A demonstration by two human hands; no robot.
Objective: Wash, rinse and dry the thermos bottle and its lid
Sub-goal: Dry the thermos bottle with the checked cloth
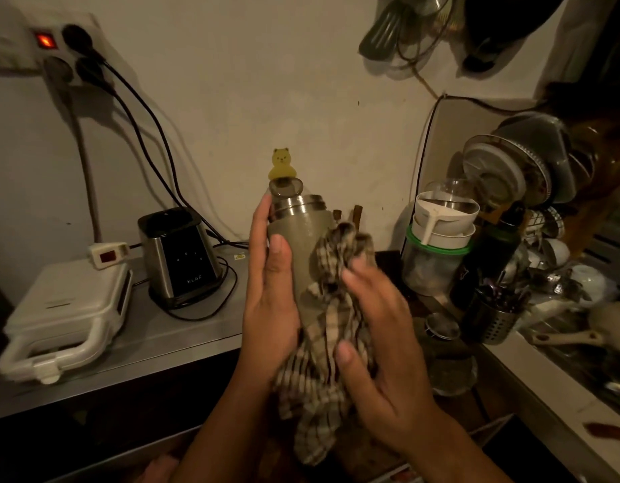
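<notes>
Between two hands — one thermos bottle (303, 252).

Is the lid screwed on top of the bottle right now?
No, the thermos bottle has a bare open metal neck with no lid on it, while the left hand holds it and the right hand presses a checked cloth against it.

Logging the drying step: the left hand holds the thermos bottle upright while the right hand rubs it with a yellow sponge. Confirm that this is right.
One thing is wrong: the right hand rubs with a checked cloth, not a yellow sponge. The head view shows it bunched against the thermos bottle, which the left hand holds upright.
</notes>
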